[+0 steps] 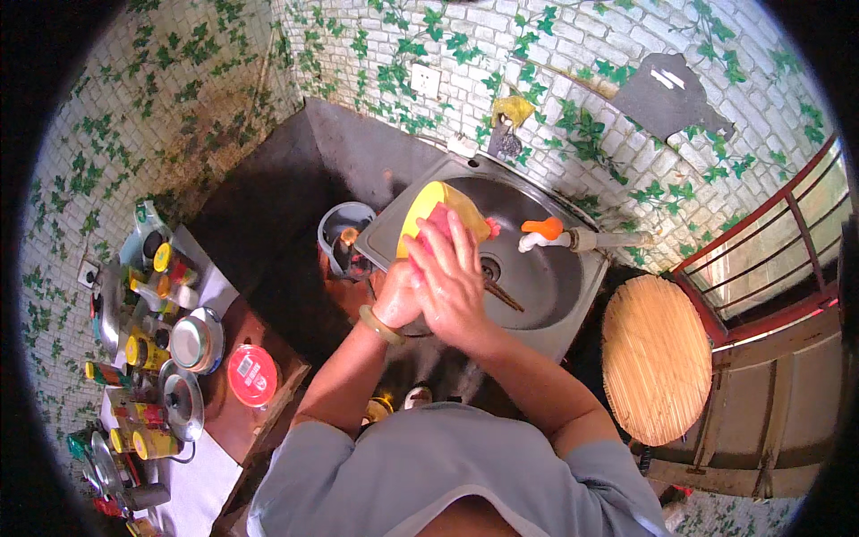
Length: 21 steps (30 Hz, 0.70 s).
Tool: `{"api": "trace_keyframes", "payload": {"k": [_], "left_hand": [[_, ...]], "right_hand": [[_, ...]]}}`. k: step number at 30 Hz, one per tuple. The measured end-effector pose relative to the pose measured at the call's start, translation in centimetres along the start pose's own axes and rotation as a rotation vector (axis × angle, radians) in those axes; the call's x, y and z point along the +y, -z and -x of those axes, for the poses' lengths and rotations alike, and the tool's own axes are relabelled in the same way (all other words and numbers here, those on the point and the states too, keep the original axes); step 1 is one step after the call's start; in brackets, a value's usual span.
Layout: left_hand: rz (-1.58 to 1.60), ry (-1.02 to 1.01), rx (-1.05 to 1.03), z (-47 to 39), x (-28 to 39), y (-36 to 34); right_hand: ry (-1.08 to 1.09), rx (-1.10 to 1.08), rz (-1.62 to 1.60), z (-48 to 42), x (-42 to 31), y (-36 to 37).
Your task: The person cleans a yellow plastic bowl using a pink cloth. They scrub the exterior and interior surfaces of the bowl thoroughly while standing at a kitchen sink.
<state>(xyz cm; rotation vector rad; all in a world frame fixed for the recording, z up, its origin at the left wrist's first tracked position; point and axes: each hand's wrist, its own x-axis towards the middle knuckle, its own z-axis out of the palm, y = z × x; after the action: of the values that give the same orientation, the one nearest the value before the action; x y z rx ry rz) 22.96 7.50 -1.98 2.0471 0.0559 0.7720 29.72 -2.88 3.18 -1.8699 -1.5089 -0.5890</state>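
Note:
My left hand, with a pale bangle at the wrist, and my right hand are pressed together over the near side of a metal sink. Between them is a pink thing, perhaps a cloth, partly hidden by my fingers. Just beyond my hands a yellow basin stands tilted in the sink. A pair of chopsticks lies by the drain. To the right, a tap with an orange handle reaches over the bowl.
On the left, a table bears jars, a glass lid, stacked bowls and a red-lidded tub. A grey bucket stands left of the sink. At right is a round wooden board near a barred window.

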Motion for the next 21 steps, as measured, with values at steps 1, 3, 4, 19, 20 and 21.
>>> {"api": "trace_keyframes", "payload": {"k": [1, 3, 4, 19, 20, 21], "left_hand": [[0.102, 0.089, -0.024, 0.2, 0.2, 0.0], [0.303, 0.263, -0.072, 0.3, 0.7, -0.1], [0.32, 0.282, -0.092, 0.4, 1.3, -0.2], [0.973, 0.316, -0.098, 0.2, 1.3, 0.3], [1.002, 0.361, -0.116, 0.1, 0.9, 0.3], [1.029, 0.408, -0.131, 0.0, 0.9, 0.3]], "right_hand": [[0.005, 0.032, 0.007, -0.3, 0.4, 0.3], [-0.113, 0.059, -0.141, -2.2, 3.2, -0.4], [-0.267, 0.054, -0.273, -2.9, 5.0, -0.9], [-0.977, -0.03, -1.216, -1.0, 8.1, 2.7], [-0.934, -0.023, -1.163, -0.8, 8.1, 2.6], [-0.891, -0.02, -1.112, -0.6, 8.1, 2.3]]}}
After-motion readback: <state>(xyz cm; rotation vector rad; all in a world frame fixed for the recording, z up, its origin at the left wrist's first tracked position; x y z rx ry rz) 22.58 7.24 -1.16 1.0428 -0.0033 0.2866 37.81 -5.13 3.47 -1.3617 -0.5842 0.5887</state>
